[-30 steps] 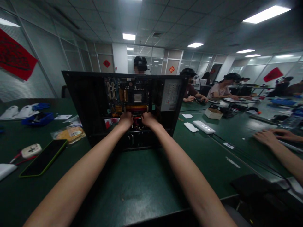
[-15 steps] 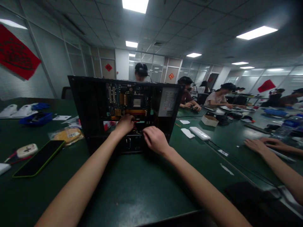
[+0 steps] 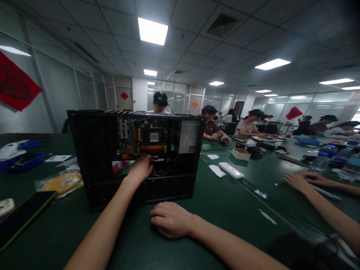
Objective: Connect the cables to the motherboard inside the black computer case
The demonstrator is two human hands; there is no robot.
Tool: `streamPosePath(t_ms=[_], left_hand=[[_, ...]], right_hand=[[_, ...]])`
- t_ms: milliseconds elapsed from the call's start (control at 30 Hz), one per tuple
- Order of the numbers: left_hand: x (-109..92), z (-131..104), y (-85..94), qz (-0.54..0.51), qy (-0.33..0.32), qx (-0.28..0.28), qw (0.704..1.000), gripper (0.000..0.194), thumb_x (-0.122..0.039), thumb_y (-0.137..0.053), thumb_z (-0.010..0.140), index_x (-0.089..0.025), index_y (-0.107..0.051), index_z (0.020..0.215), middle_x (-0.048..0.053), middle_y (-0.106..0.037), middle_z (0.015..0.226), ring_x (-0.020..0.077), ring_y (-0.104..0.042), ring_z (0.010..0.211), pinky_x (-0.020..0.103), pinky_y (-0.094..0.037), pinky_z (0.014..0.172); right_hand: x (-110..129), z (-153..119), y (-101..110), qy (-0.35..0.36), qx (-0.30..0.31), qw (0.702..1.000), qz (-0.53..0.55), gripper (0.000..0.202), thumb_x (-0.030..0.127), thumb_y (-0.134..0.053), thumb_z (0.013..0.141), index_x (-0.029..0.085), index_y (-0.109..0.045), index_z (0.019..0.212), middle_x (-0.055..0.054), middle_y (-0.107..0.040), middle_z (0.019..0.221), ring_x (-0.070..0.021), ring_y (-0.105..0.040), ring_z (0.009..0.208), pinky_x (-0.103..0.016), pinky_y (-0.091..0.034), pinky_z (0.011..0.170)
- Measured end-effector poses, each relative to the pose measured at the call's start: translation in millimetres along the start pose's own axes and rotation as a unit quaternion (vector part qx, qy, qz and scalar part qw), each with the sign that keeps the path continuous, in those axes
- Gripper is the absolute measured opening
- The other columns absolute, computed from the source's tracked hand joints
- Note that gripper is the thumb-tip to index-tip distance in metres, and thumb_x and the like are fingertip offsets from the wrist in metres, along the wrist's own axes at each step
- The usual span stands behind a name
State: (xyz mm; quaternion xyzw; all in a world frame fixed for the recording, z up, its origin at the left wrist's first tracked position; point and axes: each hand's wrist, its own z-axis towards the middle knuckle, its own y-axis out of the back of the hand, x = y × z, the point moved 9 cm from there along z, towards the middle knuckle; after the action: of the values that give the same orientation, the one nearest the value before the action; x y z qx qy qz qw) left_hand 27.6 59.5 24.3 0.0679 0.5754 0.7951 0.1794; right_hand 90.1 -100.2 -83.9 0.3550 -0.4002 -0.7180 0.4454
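A black computer case [image 3: 168,187] stands upright on the green table, its open side facing me. Inside it are a motherboard [image 3: 146,131] and, at the upper right, a power supply with a white label [image 3: 188,137]. My left hand [image 3: 140,167] reaches into the case just below the motherboard, fingers closed near a thin red cable [image 3: 153,160]; what they hold is too small to make out. In front of the case, my right hand [image 3: 171,219] rests on the table, its fingers curled in with nothing visible in them.
To the left lie a bagged yellow item [image 3: 63,182], a phone [image 3: 26,213] and a blue tray [image 3: 25,163]. At right are a white power strip [image 3: 231,171], an open carton [image 3: 241,154], bottles [image 3: 323,155] and another person's hands [image 3: 299,182]. People sit beyond.
My right hand has come away from the case and down onto the table in front. My left hand stays inside the case. The camera view has shifted, tilting upward.
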Motion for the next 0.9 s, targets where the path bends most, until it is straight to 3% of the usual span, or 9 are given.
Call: streamPosePath(t_ms=[167, 300, 467, 667, 800, 900], left_hand=[[3, 5, -11.4, -0.079, -0.021, 0.033, 0.996, 0.026, -0.022, -0.055, 0.091, -0.017, -0.054, 0.117, 0.014, -0.065, 0.118, 0.0251, -0.063, 0.108, 0.030, -0.047, 0.087], [3, 5, -12.7, -0.134, -0.017, 0.049, 0.990, 0.021, -0.017, -0.055, 0.090, -0.018, -0.053, 0.111, 0.011, -0.068, 0.113, 0.0221, -0.065, 0.102, 0.028, -0.046, 0.083], [2, 3, -11.1, -0.131, -0.018, 0.039, 0.990, 0.010, -0.016, -0.056, 0.089, -0.020, -0.056, 0.098, 0.007, -0.070, 0.100, 0.0217, -0.065, 0.093, 0.028, -0.045, 0.078], [21, 1, -9.8, -0.183, 0.069, -0.019, 0.981, 0.051, -0.017, -0.064, 0.084, -0.015, -0.045, 0.131, 0.014, -0.071, 0.110, 0.0266, -0.066, 0.106, 0.033, -0.047, 0.088], [27, 1, -17.5, -0.282, 0.088, 0.010, 0.955, 0.052, -0.019, -0.067, 0.084, -0.014, -0.049, 0.132, 0.013, -0.071, 0.115, 0.0248, -0.067, 0.108, 0.031, -0.050, 0.089], [26, 3, -20.4, -0.385, 0.079, 0.032, 0.919, 0.049, -0.019, -0.065, 0.086, -0.013, -0.051, 0.132, 0.012, -0.072, 0.114, 0.0220, -0.069, 0.103, 0.029, -0.053, 0.085]], right_hand=[[-13, -4, 8, -0.083, -0.019, 0.992, 0.091, 0.019, 0.020, -0.050, 0.092, 0.017, -0.059, 0.109, -0.010, -0.063, 0.111, -0.0179, -0.058, 0.099, -0.029, -0.050, 0.085], [-13, -4, 8, -0.092, -0.015, 0.987, 0.128, 0.018, 0.020, -0.048, 0.094, 0.017, -0.061, 0.107, -0.009, -0.064, 0.109, -0.0174, -0.058, 0.095, -0.029, -0.050, 0.084], [-13, -4, 6, -0.094, -0.012, 0.984, 0.148, 0.019, 0.020, -0.048, 0.094, 0.018, -0.061, 0.108, -0.008, -0.064, 0.109, -0.0179, -0.059, 0.095, -0.029, -0.051, 0.084], [-10, -4, 7, -0.080, -0.011, 0.988, 0.135, 0.020, 0.020, -0.047, 0.095, 0.019, -0.061, 0.110, -0.009, -0.065, 0.109, -0.0179, -0.060, 0.094, -0.030, -0.051, 0.083], [-11, -5, 30, -0.068, -0.035, 0.996, 0.051, 0.022, 0.026, -0.045, 0.099, 0.017, -0.063, 0.107, -0.009, -0.068, 0.099, -0.0182, -0.062, 0.085, -0.030, -0.049, 0.075], [-38, -2, 67, -0.145, -0.073, 0.987, 0.005, 0.030, 0.030, -0.038, 0.103, 0.017, -0.065, 0.101, -0.006, -0.067, 0.080, -0.0159, -0.061, 0.071, -0.027, -0.046, 0.069]])
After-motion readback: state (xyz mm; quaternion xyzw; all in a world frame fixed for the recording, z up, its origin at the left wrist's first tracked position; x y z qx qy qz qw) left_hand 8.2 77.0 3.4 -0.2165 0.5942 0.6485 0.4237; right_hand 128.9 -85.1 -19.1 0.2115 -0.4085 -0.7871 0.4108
